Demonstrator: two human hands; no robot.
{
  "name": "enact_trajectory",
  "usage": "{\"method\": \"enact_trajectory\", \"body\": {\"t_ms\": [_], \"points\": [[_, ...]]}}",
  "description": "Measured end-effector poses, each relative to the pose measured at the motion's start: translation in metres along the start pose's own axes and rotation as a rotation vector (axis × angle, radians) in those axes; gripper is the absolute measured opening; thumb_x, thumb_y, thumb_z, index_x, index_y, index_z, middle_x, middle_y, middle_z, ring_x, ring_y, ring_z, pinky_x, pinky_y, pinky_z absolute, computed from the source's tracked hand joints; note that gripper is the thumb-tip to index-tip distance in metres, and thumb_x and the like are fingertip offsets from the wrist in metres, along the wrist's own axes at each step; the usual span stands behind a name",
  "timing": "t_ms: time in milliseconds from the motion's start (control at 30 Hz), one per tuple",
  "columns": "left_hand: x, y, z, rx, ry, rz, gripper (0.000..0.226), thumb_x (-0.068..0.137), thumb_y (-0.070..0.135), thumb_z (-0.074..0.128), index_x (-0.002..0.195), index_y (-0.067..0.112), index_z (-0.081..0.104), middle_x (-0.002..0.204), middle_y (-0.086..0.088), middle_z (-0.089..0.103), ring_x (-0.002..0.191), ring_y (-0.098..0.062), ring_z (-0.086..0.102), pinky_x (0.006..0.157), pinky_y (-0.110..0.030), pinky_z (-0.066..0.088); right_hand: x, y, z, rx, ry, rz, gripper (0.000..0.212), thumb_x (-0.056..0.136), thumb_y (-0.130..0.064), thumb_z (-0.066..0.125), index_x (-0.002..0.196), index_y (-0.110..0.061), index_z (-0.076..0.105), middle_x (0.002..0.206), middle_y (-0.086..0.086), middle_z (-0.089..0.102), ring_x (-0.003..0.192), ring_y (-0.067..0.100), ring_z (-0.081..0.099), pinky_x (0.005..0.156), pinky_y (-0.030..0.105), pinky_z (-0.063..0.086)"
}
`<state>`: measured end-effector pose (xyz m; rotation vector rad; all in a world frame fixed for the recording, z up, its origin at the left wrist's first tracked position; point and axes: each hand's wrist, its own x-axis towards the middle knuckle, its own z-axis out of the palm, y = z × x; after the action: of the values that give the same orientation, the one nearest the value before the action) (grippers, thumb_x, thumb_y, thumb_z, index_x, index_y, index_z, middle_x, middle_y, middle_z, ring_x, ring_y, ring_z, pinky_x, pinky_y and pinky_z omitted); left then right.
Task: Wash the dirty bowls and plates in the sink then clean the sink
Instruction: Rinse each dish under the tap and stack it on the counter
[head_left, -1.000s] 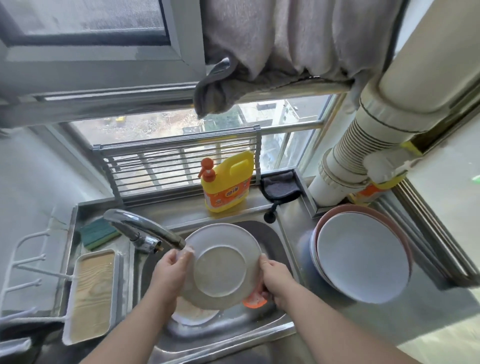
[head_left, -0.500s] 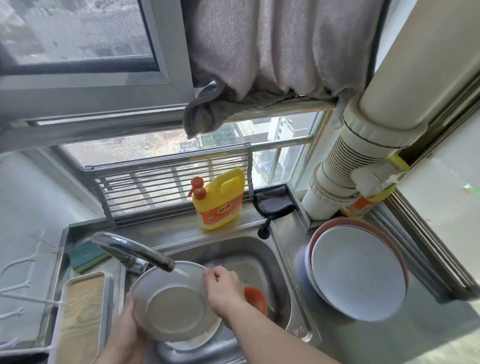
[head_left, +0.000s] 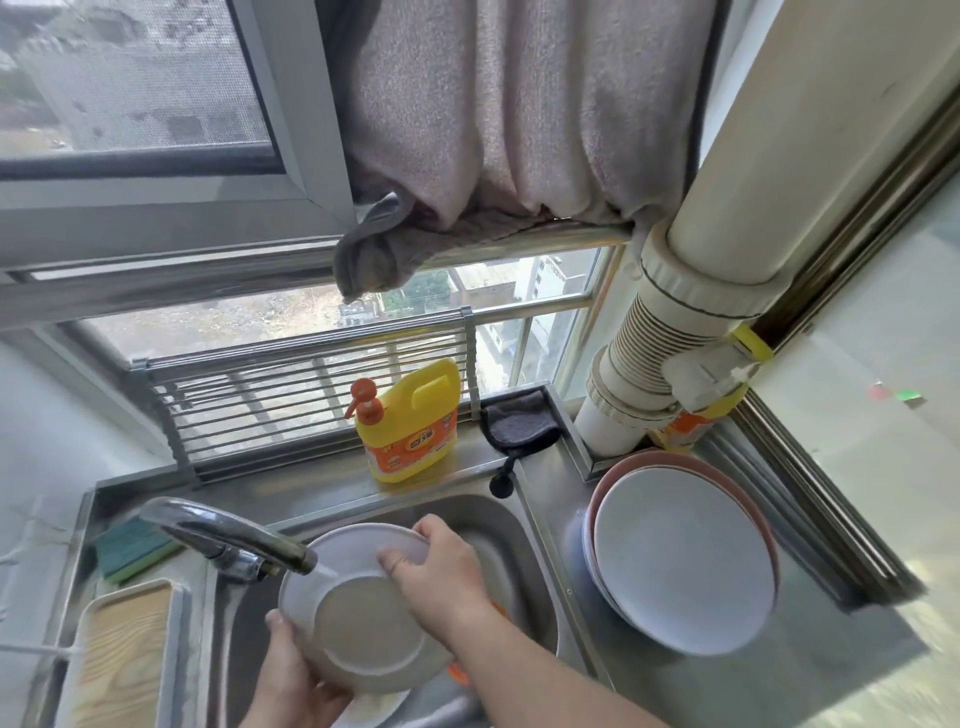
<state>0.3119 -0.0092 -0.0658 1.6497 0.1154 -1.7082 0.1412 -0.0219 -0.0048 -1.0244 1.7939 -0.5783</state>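
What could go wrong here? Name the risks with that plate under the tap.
The wet plate is tilted over the sink, gripped only at its rims by the left hand and right hand; it could slip onto the dish below. Water from the faucet may splash off it.

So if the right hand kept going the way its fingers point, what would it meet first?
The right hand points up-left across the round grey plate; straight on, it would probably meet the curved chrome tap first, at its spout. Depth is unclear.
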Motion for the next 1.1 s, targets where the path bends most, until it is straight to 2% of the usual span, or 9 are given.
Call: {"method": "enact_trajectory", "body": {"t_ms": [133, 300, 467, 567, 733, 833, 900, 1000, 1100], "points": [[0.002, -0.006, 0.016, 0.185, -0.038, 0.129, 0.066, 0.096, 0.074, 0.049, 0.130, 0.020, 0.062, 0.117, -0.009, 0.072, 0.101, -0.029, 0.067, 0.081, -0.041, 0.055, -0.001, 0.030, -0.029, 0.266, 0.116, 0.092, 0.033, 0.083, -0.057, 0.072, 0.093, -0.029, 0.059, 0.089, -0.003, 0.072, 0.083, 0.019, 0.070, 0.074, 0.040, 0.059], [-0.016, -0.002, 0.039, 0.462, -0.148, 0.300, 0.029, 0.109, 0.039, 0.054, 0.111, 0.014, 0.068, 0.094, -0.005, 0.075, 0.082, -0.024, 0.066, 0.069, -0.035, 0.050, 0.000, 0.060, -0.048, 0.516, 0.236, 0.195, 0.031, 0.098, -0.043, 0.069, 0.094, -0.013, 0.065, 0.080, 0.005, 0.072, 0.065, 0.017, 0.066, 0.059, 0.032, 0.054], [-0.008, 0.016, 0.033, 0.488, -0.145, 0.331, 0.025, 0.110, 0.028, 0.055, 0.117, 0.015, 0.075, 0.103, -0.007, 0.081, 0.090, -0.021, 0.072, 0.078, -0.036, 0.057, 0.012, 0.089, -0.030, 0.832, 0.246, 0.441, 0.034, 0.105, -0.048, 0.055, 0.108, -0.016, 0.068, 0.107, 0.017, 0.073, 0.098, 0.038, 0.071, 0.092, 0.057, 0.059], [-0.008, 0.031, 0.023, 0.421, -0.172, 0.346, 0.018, 0.105, 0.021, 0.064, 0.117, 0.013, 0.074, 0.109, -0.012, 0.080, 0.097, -0.025, 0.074, 0.083, -0.037, 0.058, 0.022, 0.103, -0.005, 0.955, 0.209, 0.560, 0.040, 0.101, -0.055, 0.053, 0.121, -0.024, 0.068, 0.114, 0.011, 0.075, 0.102, 0.038, 0.073, 0.090, 0.064, 0.058], [-0.008, 0.055, -0.008, 0.411, -0.184, 0.362, 0.020, 0.103, 0.011, 0.065, 0.120, 0.008, 0.074, 0.113, -0.014, 0.078, 0.100, -0.028, 0.071, 0.091, -0.043, 0.056, 0.071, 0.157, 0.057, 0.977, 0.090, 0.679, 0.063, 0.078, -0.074, 0.057, 0.121, -0.029, 0.070, 0.114, 0.010, 0.077, 0.100, 0.042, 0.074, 0.090, 0.070, 0.055], [-0.016, 0.060, -0.025, 0.442, -0.201, 0.275, 0.032, 0.110, 0.010, 0.049, 0.126, 0.028, 0.071, 0.116, -0.002, 0.079, 0.096, -0.019, 0.074, 0.068, -0.031, 0.059, 0.076, 0.138, 0.081, 0.913, 0.001, 0.779, 0.064, 0.083, -0.071, 0.056, 0.123, -0.022, 0.066, 0.116, 0.013, 0.073, 0.103, 0.045, 0.071, 0.092, 0.069, 0.053], [-0.018, 0.063, -0.036, 0.438, -0.152, 0.212, 0.039, 0.113, 0.010, 0.042, 0.128, 0.033, 0.070, 0.116, -0.004, 0.079, 0.103, -0.027, 0.073, 0.069, -0.035, 0.059, 0.078, 0.125, 0.087, 0.876, -0.039, 0.881, 0.054, 0.092, -0.059, 0.057, 0.126, -0.017, 0.065, 0.116, 0.013, 0.072, 0.106, 0.044, 0.067, 0.098, 0.060, 0.053], [-0.013, 0.061, -0.054, 0.340, -0.082, 0.120, 0.031, 0.113, 0.013, 0.042, 0.134, 0.012, 0.065, 0.113, -0.016, 0.078, 0.106, -0.034, 0.072, 0.070, -0.040, 0.063, 0.068, 0.086, 0.076, 0.848, -0.070, 0.898, 0.045, 0.104, -0.035, 0.044, 0.131, -0.004, 0.065, 0.109, 0.019, 0.075, 0.104, 0.041, 0.067, 0.101, 0.052, 0.053], [-0.015, 0.058, -0.057, 0.177, -0.063, 0.055, 0.027, 0.113, 0.014, 0.045, 0.126, -0.001, 0.063, 0.101, -0.018, 0.079, 0.095, -0.029, 0.072, 0.059, -0.034, 0.064, 0.068, 0.063, 0.060, 0.804, -0.014, 0.883, 0.030, 0.110, -0.020, 0.043, 0.111, 0.002, 0.064, 0.068, 0.020, 0.074, 0.084, 0.036, 0.064, 0.077, 0.047, 0.054]]}}
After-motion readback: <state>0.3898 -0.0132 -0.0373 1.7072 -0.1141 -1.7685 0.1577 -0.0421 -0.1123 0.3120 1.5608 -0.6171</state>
